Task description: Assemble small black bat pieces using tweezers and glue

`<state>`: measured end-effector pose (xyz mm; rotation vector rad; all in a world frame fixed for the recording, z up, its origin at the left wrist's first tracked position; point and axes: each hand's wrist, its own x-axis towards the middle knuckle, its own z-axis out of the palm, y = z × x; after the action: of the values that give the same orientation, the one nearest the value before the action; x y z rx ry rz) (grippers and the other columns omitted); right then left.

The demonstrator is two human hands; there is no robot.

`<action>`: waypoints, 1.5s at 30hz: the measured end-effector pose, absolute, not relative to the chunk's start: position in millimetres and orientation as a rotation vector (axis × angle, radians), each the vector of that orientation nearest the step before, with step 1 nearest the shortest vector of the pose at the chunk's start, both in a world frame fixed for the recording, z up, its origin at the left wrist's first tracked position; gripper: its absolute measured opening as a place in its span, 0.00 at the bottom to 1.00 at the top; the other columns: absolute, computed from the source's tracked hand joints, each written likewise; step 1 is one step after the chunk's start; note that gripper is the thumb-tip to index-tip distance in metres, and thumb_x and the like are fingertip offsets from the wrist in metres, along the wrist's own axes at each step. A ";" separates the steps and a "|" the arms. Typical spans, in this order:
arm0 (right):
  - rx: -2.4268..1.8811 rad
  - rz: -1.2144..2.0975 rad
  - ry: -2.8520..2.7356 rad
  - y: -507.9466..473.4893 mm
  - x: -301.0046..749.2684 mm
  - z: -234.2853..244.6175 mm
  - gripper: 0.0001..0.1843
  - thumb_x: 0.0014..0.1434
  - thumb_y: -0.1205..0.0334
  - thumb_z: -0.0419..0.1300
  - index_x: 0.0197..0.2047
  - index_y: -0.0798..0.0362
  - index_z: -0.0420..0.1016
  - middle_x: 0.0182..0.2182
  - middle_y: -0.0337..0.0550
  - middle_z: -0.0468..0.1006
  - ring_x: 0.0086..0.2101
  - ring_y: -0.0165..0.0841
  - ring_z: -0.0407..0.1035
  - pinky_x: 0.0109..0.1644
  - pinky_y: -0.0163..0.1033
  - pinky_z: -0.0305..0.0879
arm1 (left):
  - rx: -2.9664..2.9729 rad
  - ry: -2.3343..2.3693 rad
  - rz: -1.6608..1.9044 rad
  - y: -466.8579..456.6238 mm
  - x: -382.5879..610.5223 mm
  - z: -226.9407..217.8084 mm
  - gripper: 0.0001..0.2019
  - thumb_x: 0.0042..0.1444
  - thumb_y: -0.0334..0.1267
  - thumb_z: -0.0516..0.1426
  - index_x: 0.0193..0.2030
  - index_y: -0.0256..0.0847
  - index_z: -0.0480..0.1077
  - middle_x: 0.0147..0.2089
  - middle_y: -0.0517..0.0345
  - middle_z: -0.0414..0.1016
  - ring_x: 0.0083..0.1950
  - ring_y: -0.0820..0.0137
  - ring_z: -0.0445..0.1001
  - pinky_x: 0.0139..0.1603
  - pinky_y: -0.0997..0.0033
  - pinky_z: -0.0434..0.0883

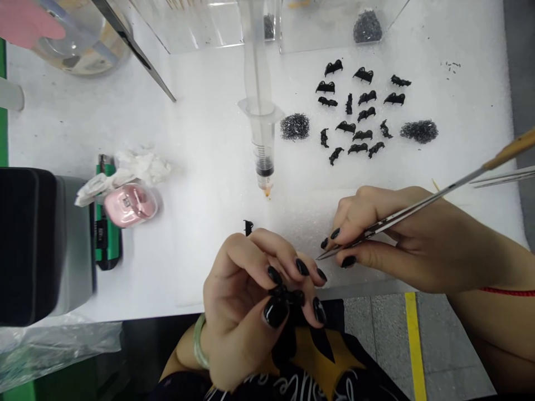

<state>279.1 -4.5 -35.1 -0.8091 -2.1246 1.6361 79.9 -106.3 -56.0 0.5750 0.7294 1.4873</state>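
My left hand (251, 301) is curled near the table's front edge, its thumb and fingers pinched on a small black plastic part (285, 292). My right hand (393, 239) grips metal tweezers (401, 217) whose tips point left toward the left fingertips. One more black part (248, 226) stands on the white table just behind my left hand. Several identical black parts (359, 111) lie scattered farther back, to the right.
A syringe (261, 122) stands tip-down at the middle of the white table (200, 139). Small heaps of tiny metal springs (295, 126) lie beside the parts. A pink case (130, 204), green lighter (106, 239) and tissue sit at left, near a dark box (29, 245).
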 end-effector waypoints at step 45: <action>-0.965 1.445 -1.712 -50.4 271.0 -14.8 0.14 0.67 0.68 0.62 0.48 0.38 0.64 0.37 0.35 0.80 0.40 0.43 0.84 0.45 0.48 0.88 | 0.955 0.928 1.506 -109.0 78.4 -68.1 0.15 0.59 0.20 0.63 0.49 0.41 0.75 0.39 0.57 0.78 0.37 0.70 0.80 0.38 0.72 0.84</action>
<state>271.0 -50.4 -14.8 -0.9652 -1.7123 1.4452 78.4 -109.0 -68.1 0.9552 0.9279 1.5057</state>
